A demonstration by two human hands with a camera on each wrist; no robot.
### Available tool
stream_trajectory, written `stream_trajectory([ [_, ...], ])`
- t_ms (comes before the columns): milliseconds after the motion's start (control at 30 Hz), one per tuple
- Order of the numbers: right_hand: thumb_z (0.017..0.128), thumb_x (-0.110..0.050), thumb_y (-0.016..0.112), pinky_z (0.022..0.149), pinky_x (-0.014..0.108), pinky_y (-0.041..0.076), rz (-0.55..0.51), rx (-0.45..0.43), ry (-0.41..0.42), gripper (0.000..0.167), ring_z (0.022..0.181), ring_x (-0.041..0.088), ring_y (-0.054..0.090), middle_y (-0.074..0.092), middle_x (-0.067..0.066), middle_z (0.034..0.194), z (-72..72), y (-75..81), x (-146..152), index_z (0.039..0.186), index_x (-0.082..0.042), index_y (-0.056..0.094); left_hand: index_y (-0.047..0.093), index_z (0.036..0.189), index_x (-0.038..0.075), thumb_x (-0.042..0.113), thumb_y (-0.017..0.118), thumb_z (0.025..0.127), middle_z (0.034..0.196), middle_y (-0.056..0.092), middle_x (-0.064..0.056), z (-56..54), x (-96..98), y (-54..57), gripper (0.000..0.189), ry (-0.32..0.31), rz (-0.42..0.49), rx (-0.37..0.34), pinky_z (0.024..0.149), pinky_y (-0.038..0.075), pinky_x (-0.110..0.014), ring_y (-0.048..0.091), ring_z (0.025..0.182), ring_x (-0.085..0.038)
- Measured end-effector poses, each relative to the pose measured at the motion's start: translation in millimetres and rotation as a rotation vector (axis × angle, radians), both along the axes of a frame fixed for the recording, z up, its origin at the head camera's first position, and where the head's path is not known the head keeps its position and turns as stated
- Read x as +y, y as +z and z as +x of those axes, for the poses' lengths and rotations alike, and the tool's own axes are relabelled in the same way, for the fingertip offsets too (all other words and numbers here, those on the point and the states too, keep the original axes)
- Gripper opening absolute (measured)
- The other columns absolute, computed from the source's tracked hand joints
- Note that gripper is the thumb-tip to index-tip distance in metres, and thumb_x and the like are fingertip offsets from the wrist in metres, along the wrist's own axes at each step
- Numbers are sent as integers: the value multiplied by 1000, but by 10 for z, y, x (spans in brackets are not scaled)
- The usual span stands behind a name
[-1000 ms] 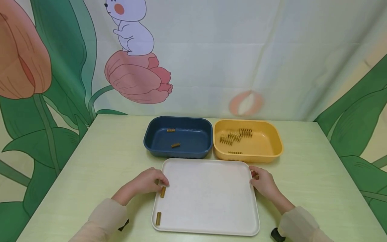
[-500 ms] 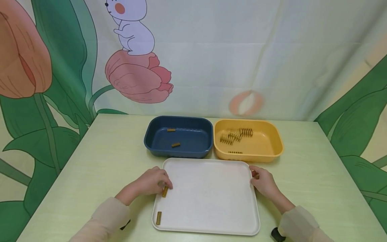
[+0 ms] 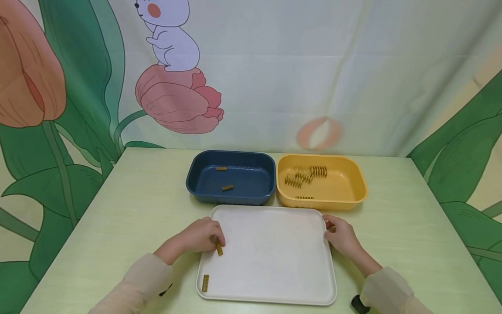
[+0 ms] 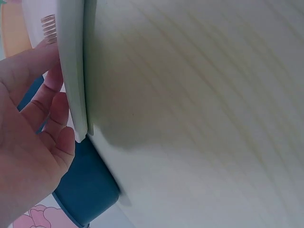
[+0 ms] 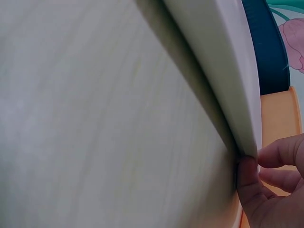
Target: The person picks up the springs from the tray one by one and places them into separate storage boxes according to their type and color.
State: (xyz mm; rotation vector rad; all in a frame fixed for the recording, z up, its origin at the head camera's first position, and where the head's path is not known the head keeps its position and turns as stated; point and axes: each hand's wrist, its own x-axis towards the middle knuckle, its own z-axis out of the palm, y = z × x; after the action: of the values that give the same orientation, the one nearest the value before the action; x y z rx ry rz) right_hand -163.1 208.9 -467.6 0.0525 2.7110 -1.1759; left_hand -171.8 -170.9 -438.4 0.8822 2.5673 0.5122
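Over the left rim of the white tray (image 3: 274,257), my left hand (image 3: 201,235) pinches the upper end of a small brass-coloured coil spring (image 3: 219,249). In the left wrist view that spring (image 4: 49,29) sticks out past the fingertips, its held end hidden. A second coil spring (image 3: 205,283) lies in the tray's near left corner. At the tray's far right edge my right hand (image 3: 343,235) grips the rim. The right wrist view shows the thumb of this hand (image 5: 278,185) against the outer side, with the fingers over the rim.
Behind the tray stand a blue bin (image 3: 231,198) holding two small springs and a yellow bin (image 3: 337,201) holding several wider springs. The bins sit side by side, close to the tray's far edge. A printed curtain (image 3: 259,87) hangs behind the table (image 3: 400,209).
My left hand has moved a little to the right with the spring, whose lower end has swung rightward. The right hand, tray and other springs stay put.
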Motion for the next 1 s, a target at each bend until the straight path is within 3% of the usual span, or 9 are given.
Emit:
stream_trajectory([
  [500,70,8,51,55,21,42,-25,9,-8,48,72,18,51,55,16,88,22,37,-18,118,10,49,66,79,14,8,68,71,76,56,5,1,13,-42,10,-32,34,-20,67,36,-23,45,70,-10],
  [1000,69,7,50,53,21,41,-21,18,-10,49,70,17,50,54,14,86,8,-26,1,118,10,49,62,81,14,11,64,77,74,50,6,23,31,-47,6,16,8,-40,69,34,-27,40,73,-11],
])
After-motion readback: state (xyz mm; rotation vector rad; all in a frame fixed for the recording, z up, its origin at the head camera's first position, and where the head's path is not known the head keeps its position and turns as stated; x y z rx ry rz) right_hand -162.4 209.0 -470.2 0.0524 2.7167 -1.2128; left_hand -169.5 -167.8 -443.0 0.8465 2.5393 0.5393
